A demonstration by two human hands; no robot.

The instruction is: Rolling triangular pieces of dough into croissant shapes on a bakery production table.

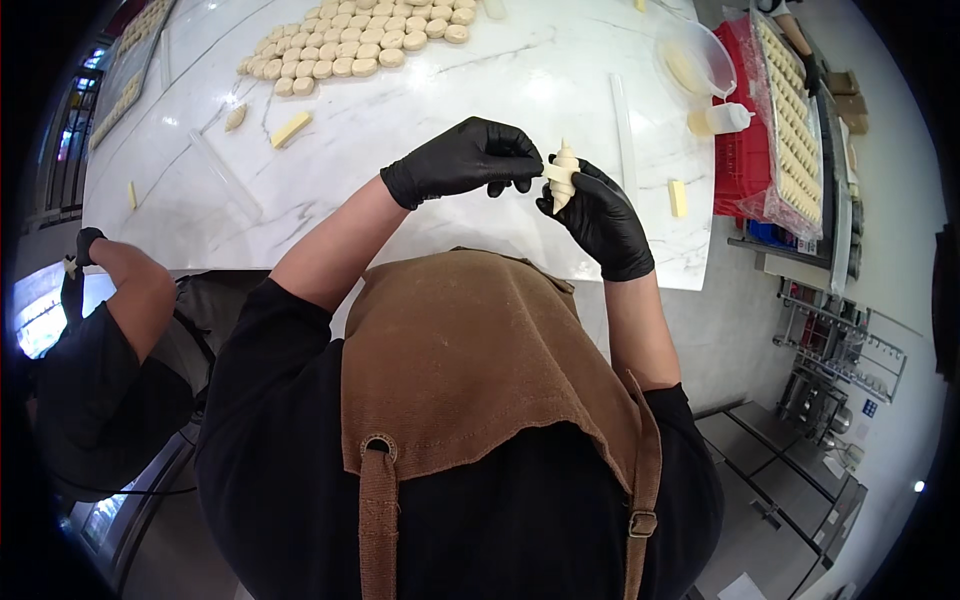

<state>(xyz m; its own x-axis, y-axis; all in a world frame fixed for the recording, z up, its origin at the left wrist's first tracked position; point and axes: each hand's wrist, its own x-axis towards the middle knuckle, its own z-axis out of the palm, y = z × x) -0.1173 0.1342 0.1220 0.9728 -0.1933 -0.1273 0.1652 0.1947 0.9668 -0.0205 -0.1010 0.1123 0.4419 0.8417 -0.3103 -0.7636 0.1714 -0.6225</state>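
Note:
In my black-gloved right hand (606,225) is a small raw croissant-shaped dough roll (563,184), ridged and tapered at both ends. It stands roughly upright between the thumb and fingers, above the marble table. My left hand (472,161), also gloved in black, pinches the loose end of the dough strip (553,172) at the roll's left side. Its thumb and forefinger meet there, partly hiding the tip. Beyond my hands, many round dough pieces (367,50) lie in close rows on the white marble table (465,90).
Yellow sticks (291,130) (677,199), a small dough roll (236,118) and clear strips (225,174) (622,135) lie about. To the right are a squeeze bottle (720,118), a clear bowl (697,58) and a tray of dough (791,120) over a red crate (739,150). A co-worker (112,360) is at left.

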